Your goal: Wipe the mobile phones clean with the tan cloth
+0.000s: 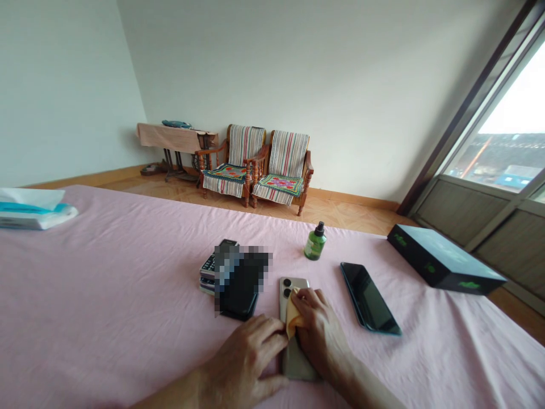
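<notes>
A pale beige smartphone (300,363) lies back-up on the pink bed sheet, its round camera lenses at the far end. My right hand (320,326) is closed on a folded yellow cloth (293,318) and presses it against the phone's back near the lenses. With fingers and thumb at the phone's left edge, my left hand (249,360) holds it against the sheet. Just beyond my left hand are a black phone-like device (239,298), partly blurred out, and a small stack of keypad phones (208,275). To the right lies another smartphone (371,298), dark screen up.
A green spray bottle (314,244) stands beyond the phone. At the right is a black box (447,264), at the far left a tissue pack (38,217). Two wooden armchairs (279,184) and a cloth-covered table (168,138) stand by the wall past the bed's edge.
</notes>
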Action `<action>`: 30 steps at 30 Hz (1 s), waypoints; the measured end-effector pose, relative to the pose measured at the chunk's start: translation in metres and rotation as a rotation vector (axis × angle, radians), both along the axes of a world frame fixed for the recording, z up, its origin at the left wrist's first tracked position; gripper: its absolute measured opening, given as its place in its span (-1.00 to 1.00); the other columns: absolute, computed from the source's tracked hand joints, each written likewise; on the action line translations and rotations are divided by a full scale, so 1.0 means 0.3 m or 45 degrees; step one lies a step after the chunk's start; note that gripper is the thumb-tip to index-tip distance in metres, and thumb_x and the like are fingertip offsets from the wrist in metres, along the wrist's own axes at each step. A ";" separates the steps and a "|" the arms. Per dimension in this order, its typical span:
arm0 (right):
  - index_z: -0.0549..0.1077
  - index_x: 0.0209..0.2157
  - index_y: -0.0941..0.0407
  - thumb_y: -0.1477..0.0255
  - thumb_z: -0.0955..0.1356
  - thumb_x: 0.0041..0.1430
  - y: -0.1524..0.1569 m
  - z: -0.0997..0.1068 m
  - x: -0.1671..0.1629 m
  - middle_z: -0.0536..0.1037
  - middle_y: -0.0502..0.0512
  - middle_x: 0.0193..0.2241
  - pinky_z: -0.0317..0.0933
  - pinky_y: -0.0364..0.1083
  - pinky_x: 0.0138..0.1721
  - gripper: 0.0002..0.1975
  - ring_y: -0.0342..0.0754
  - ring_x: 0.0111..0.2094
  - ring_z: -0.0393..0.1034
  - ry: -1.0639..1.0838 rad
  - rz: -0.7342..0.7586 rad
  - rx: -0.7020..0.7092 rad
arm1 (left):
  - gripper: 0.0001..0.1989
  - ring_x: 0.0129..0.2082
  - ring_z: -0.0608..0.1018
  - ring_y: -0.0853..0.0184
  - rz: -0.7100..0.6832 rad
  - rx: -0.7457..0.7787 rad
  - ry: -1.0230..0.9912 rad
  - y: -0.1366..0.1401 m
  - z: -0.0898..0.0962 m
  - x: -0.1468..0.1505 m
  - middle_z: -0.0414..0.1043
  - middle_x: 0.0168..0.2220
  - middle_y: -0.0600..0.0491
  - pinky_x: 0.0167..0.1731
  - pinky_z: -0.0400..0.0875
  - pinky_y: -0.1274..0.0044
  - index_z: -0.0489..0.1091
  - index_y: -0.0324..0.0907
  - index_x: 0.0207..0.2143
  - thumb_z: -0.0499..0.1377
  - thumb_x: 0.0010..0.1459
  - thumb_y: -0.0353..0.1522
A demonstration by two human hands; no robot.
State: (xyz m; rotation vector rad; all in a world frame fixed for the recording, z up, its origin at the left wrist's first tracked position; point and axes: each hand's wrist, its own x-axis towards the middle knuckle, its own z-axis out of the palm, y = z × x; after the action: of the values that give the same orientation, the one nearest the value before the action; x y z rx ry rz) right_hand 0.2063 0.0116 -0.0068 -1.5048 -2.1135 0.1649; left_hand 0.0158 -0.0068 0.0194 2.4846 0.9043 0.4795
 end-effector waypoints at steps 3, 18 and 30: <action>0.48 -0.24 0.10 0.69 0.24 0.01 0.058 0.012 -0.012 0.46 0.15 -0.21 0.18 -0.04 -0.15 -0.67 0.06 -0.19 0.27 -0.007 -0.079 -0.010 | -0.48 -0.02 0.41 0.13 -0.014 0.019 0.012 0.007 -0.008 0.000 0.37 -0.01 -0.05 0.04 0.33 0.32 0.38 -0.21 -0.01 0.39 -0.05 -0.39; 0.50 -0.33 0.15 0.73 0.21 0.00 0.117 -0.006 0.024 0.43 0.18 -0.28 0.21 -0.08 -0.16 -0.68 0.04 -0.20 0.28 0.068 -0.193 0.018 | -0.47 -0.04 0.41 0.13 -0.028 0.048 0.013 0.007 -0.010 0.001 0.37 -0.01 -0.05 0.03 0.34 0.30 0.36 -0.21 0.01 0.38 -0.04 -0.37; 0.47 -0.28 0.12 0.80 0.19 -0.25 -0.065 -0.040 0.035 0.46 0.18 -0.27 0.29 -0.02 -0.23 -0.50 0.08 -0.23 0.31 0.102 -0.013 0.036 | -0.48 -0.03 0.40 0.15 -0.008 0.004 0.021 0.009 -0.006 0.000 0.36 -0.01 -0.01 0.05 0.32 0.31 0.36 -0.15 -0.02 0.40 -0.05 -0.35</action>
State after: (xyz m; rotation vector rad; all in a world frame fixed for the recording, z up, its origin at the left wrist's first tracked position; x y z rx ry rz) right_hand 0.2169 -0.0080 -0.0186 -1.4676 -2.0364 0.1876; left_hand 0.0157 -0.0040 0.0174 2.4973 0.9025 0.4593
